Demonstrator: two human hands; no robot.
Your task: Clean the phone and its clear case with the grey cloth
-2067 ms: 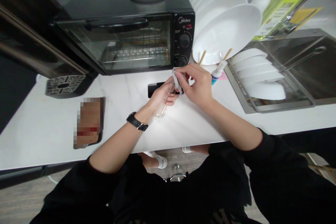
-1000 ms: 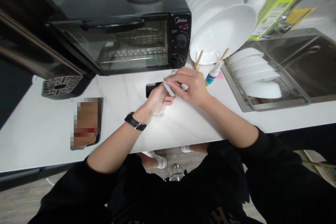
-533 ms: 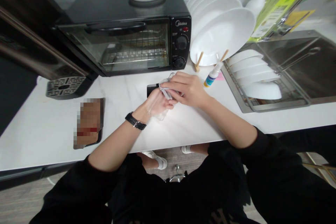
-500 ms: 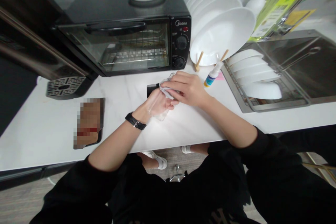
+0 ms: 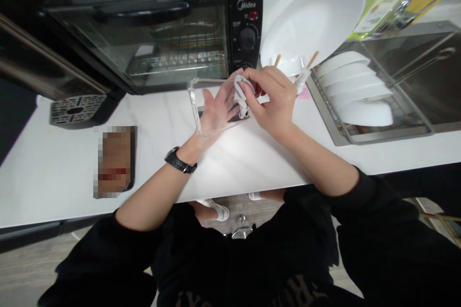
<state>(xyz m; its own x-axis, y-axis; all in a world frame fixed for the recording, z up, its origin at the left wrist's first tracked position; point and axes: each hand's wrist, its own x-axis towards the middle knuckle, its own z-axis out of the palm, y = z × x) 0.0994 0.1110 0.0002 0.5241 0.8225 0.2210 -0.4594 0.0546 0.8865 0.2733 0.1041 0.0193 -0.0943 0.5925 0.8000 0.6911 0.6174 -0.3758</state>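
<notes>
A clear phone case (image 5: 195, 105) is held up over the counter by my left hand (image 5: 217, 108). The fingers of that hand are spread behind the see-through case, and a black watch is on the wrist. My right hand (image 5: 276, 100) pinches a crumpled white cloth (image 5: 240, 88) against the case's right end, near the fingertips of my left hand. Beneath the hands, partly hidden, lies a dark flat object (image 5: 234, 118). A small clear spray bottle (image 5: 301, 80) stands just behind my right hand, mostly covered by it.
A black toaster oven (image 5: 247, 21) stands behind the hands. White plates (image 5: 313, 24) lean in a rack, and bowls (image 5: 365, 112) sit in the sink basket (image 5: 392, 139). At the left are a phone (image 5: 117, 160) with a blurred-out screen and a drip tray (image 5: 77, 110).
My left hand has opened out behind the case and risen away from me. My right hand has moved right with the cloth, to the case's far end. The view has tilted down.
</notes>
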